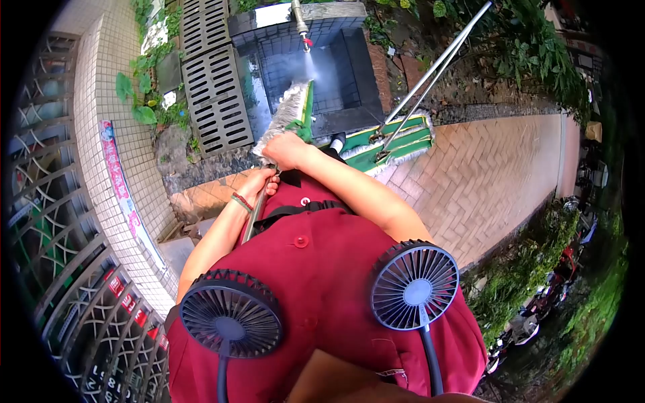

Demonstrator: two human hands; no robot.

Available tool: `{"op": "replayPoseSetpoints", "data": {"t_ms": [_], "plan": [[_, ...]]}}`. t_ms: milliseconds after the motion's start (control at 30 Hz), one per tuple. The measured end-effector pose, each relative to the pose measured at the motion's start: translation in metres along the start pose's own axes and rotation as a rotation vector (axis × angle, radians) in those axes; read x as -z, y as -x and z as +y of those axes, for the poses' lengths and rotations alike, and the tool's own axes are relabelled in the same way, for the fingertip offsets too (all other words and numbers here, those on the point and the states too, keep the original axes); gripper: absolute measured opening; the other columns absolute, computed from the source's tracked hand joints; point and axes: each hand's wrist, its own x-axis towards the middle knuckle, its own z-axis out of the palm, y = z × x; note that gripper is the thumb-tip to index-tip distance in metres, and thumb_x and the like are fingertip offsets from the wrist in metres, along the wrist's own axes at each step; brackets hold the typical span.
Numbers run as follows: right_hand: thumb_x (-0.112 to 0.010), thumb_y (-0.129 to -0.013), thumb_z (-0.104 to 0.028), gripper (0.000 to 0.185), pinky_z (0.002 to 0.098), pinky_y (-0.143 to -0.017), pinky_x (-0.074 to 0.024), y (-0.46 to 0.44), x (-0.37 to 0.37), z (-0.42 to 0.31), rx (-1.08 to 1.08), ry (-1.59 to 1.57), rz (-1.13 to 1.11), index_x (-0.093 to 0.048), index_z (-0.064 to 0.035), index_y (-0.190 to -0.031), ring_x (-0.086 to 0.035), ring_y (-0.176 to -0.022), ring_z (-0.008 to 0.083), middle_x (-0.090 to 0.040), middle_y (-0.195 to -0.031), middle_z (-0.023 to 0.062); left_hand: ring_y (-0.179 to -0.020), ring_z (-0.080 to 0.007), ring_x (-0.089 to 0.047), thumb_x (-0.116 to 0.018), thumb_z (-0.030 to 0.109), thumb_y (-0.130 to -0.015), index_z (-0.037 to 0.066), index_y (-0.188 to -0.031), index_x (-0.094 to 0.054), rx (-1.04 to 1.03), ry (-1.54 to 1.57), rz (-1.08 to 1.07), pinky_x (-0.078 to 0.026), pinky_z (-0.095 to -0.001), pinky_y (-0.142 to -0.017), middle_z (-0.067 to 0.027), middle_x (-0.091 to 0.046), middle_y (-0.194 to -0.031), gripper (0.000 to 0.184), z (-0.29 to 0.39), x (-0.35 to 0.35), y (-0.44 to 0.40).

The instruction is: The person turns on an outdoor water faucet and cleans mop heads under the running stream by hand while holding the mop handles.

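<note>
A flat mop with a grey-white fringed head (292, 107) and green backing is tilted over the rim of a tiled basin (369, 74). Water from a tap (300, 23) with a red part sprays onto the head's far end. My right hand (285, 149) is closed on the mop at the near end of its head; its fingers are partly hidden. Just behind it, my left hand (261, 185), with a red beaded bracelet at the wrist, wraps round the metal mop handle (252, 221), which runs back past my left side.
Green flat mop heads (396, 144) lie on the brick paving to the right, their metal handles (437, 70) slanting towards the plants. Drain grates (216, 94) flank the basin on the left, beside a tiled ledge (124, 101). Two small fans (416, 289) hang before my chest.
</note>
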Motion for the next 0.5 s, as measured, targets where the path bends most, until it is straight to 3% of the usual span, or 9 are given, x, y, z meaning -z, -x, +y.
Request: {"op": "replayPoseSetpoints", "data": {"t_ms": [200,233,500], "plan": [[-0.062,-0.062,-0.012,0.018,0.0384,-0.067,-0.0497,-0.014,0.035,0.012,0.013,0.049,-0.002,-0.067,-0.0103,-0.08,-0.063,-0.081,0.0269,-0.065,-0.083,0.01,-0.049,-0.0067,-0.038,-0.045,0.012,-0.087,0.004,-0.08,-0.042,-0.02,0.068,0.014,-0.031,-0.0169,-0.037,-0.0028,-0.045,-0.065,0.011,0.009,-0.014,0.001],[-0.062,-0.062,-0.013,0.021,0.0384,-0.068,-0.0496,-0.011,0.043,0.014,-0.006,0.049,-0.031,-0.066,-0.0118,-0.082,-0.062,-0.082,0.0276,-0.065,-0.083,0.0101,-0.051,-0.0044,-0.036,-0.04,0.013,-0.09,0.005,-0.08,-0.04,-0.021,0.005,-0.006,-0.031,-0.0152,-0.039,-0.0004,-0.042,-0.067,0.013,0.01,-0.019,0.004],[-0.061,-0.065,-0.016,0.034,0.0364,-0.071,-0.0502,-0.001,0.112,0.08,-0.009,-0.048,0.084,-0.064,-0.0198,-0.098,-0.062,-0.084,0.0266,-0.065,-0.088,0.0078,-0.05,-0.0054,-0.041,-0.045,0.012,-0.089,0.004,-0.084,-0.043,-0.142,-0.108,0.03,-0.035,-0.0168,-0.039,-0.002,-0.047,-0.069,0.009,0.014,-0.054,0.001]]}}
